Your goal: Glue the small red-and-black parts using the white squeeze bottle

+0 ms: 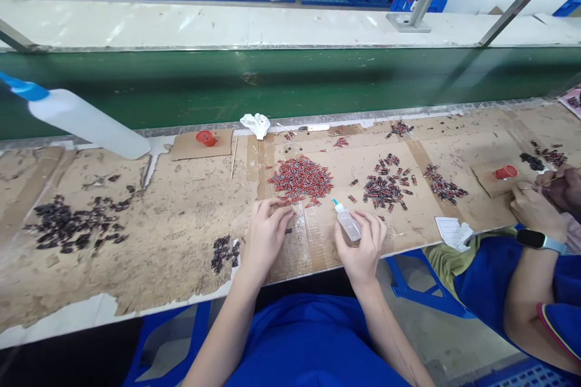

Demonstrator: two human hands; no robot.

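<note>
In the head view, my right hand (363, 240) is wrapped round a small clear squeeze bottle (348, 225). The bottle leans up and to the left, its teal tip near the lower right edge of a heap of small red-and-dark parts (301, 178). My left hand (269, 231) is at the lower left edge of that heap, its fingers bent and drawn together. Whatever they pinch is too small or hidden to name. A small dark piece (288, 231) lies on the cardboard (313, 242) between my hands. Left of my left wrist is a small dark pile (224, 253).
More piles of parts lie to the right (387, 191) and far left (75, 224). A large white bottle (86, 121), a red cup (206, 138), a stick (235, 157) and a crumpled tissue (256, 125) are behind. At right, a co-worker's hands (538, 208) work beside another red cup (505, 172).
</note>
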